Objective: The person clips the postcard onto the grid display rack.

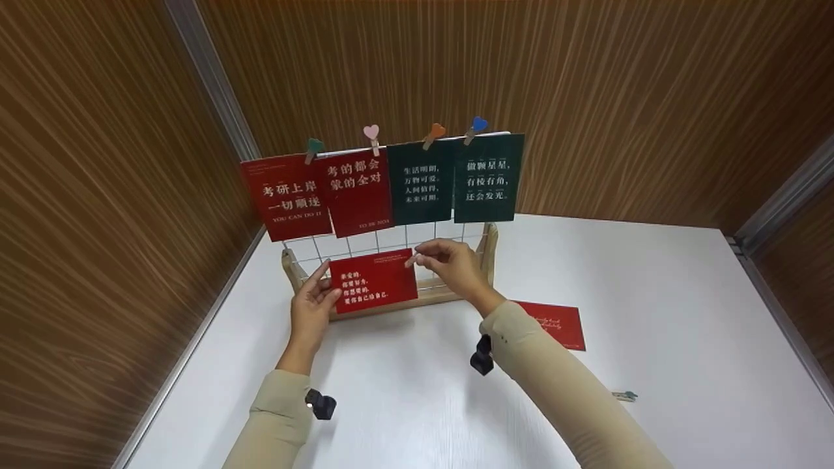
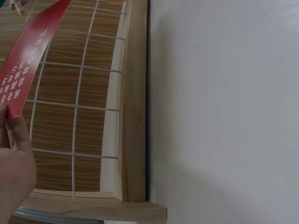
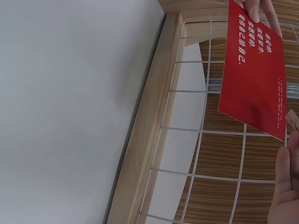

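My left hand [image 1: 311, 309] pinches the left edge of a red card [image 1: 373, 281] with white lettering, held in front of a white wire grid [image 3: 217, 177] in a wooden frame [image 2: 133, 102]. At the card's upper right corner, my right hand [image 1: 459, 268] pinches a small wooden clothespin [image 3: 292, 118] between thumb and fingers. The clothespin's tip is right at the card's edge. Along the grid's top hang two red cards [image 1: 287, 202] and two dark green cards [image 1: 488, 182], each under a heart-topped clothespin [image 1: 371, 135].
Partly behind my right forearm, another red card [image 1: 565, 327] lies on the white table [image 1: 404, 404]. A clothespin [image 1: 625, 395] with a greenish top lies further right, by the sleeve. Wood-patterned panels [image 1: 456, 65] stand behind and at both sides.
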The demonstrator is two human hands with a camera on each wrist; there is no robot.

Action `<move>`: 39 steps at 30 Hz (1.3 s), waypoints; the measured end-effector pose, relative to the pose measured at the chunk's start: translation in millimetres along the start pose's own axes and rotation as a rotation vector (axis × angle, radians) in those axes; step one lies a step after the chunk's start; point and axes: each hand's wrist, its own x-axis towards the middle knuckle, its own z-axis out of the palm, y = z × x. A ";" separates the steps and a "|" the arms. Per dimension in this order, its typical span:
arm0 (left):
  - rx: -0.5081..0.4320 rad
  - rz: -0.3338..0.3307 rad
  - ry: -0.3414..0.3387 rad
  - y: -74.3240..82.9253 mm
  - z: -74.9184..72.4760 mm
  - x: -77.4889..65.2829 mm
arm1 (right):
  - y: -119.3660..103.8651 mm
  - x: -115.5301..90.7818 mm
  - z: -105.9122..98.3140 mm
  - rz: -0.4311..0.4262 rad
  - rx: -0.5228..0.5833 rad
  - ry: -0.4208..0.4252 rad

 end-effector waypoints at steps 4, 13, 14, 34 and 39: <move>0.017 0.001 0.011 -0.2 -2.0 1.3 | -2.2 2.3 4.3 0.015 -0.008 0.014; -0.010 0.017 0.047 1.4 -7.3 3.9 | -9.4 6.9 16.7 -0.018 0.035 0.064; -0.011 0.020 0.050 1.3 -7.9 4.2 | -9.7 7.5 18.1 -0.026 0.035 0.071; 0.019 0.088 0.111 0.2 -18.6 4.5 | -19.0 16.1 41.1 -0.113 0.043 0.232; 0.021 0.101 0.132 0.2 -19.7 5.1 | -18.3 17.7 45.0 -0.131 0.034 0.265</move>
